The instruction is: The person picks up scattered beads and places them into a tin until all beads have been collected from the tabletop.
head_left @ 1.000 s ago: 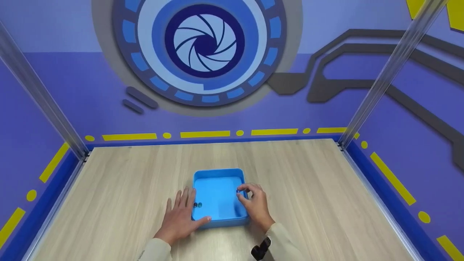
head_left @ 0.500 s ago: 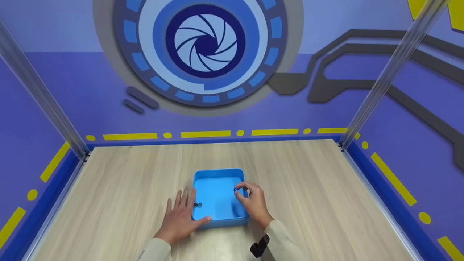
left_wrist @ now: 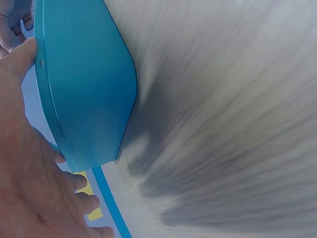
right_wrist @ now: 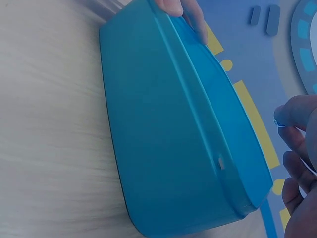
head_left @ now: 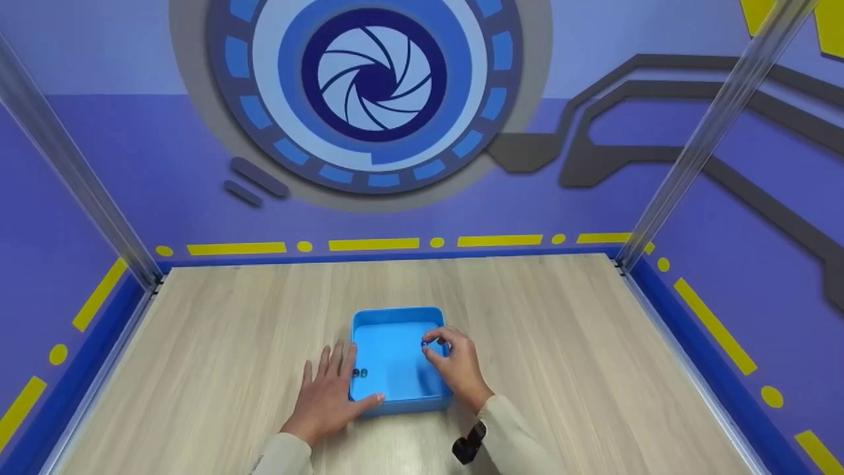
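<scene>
A blue open-topped plastic box (head_left: 395, 406) sits on the wooden table. My left hand (head_left: 323, 402) rests against the box's left side, fingers straight and spread, its thumb across the near left corner of the rim. Over the box's right part, my right hand (head_left: 456, 366) pinches a small shiny blue marble (head_left: 425, 344) between thumb and index finger. The right wrist view shows the marble (right_wrist: 279, 123) mostly covered by the fingertips. Inside the box, two dark marbles (head_left: 360, 373) lie side by side at the left wall, close to my left fingers.
Purple-blue printed panels (head_left: 395, 221) with yellow marks stand around the back and sides of the table (head_left: 264, 316). Metal posts (head_left: 692, 132) rise at the two back corners. A black band-like device (head_left: 469, 445) is on my right wrist.
My right hand has shifted slightly left, further in over the box, with the blue marble between its fingertips. The left hand, the box and the two dark marbles have stayed put.
</scene>
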Tool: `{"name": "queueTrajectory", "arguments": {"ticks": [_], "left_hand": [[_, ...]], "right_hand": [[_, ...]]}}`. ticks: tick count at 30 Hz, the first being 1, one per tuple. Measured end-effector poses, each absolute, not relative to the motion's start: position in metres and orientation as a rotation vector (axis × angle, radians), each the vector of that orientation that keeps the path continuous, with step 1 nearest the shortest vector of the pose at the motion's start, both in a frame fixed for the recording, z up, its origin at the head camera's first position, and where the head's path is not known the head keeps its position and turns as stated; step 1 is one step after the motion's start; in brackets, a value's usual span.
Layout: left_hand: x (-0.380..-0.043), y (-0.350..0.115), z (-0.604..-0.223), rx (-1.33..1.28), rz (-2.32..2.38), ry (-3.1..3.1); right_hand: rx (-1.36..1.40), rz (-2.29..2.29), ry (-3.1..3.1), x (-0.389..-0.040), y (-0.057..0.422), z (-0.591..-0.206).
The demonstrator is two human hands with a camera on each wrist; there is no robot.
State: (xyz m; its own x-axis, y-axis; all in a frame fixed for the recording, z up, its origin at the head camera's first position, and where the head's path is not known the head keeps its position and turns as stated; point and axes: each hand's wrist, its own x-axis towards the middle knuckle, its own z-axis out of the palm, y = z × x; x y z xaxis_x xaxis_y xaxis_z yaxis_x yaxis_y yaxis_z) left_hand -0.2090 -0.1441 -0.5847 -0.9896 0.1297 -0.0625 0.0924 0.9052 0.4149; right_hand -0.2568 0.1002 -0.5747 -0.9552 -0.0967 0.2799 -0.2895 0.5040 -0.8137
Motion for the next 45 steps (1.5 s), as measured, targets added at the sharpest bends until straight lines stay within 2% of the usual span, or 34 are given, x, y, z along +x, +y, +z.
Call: {"name": "queueTrajectory", "arguments": {"ticks": [45], "left_hand": [[-0.210,-0.144,-0.586,0.182,0.630,2.998]], "right_hand": [[0.457,1.322,-2.663,-0.261,0.082,-0.578]]}}
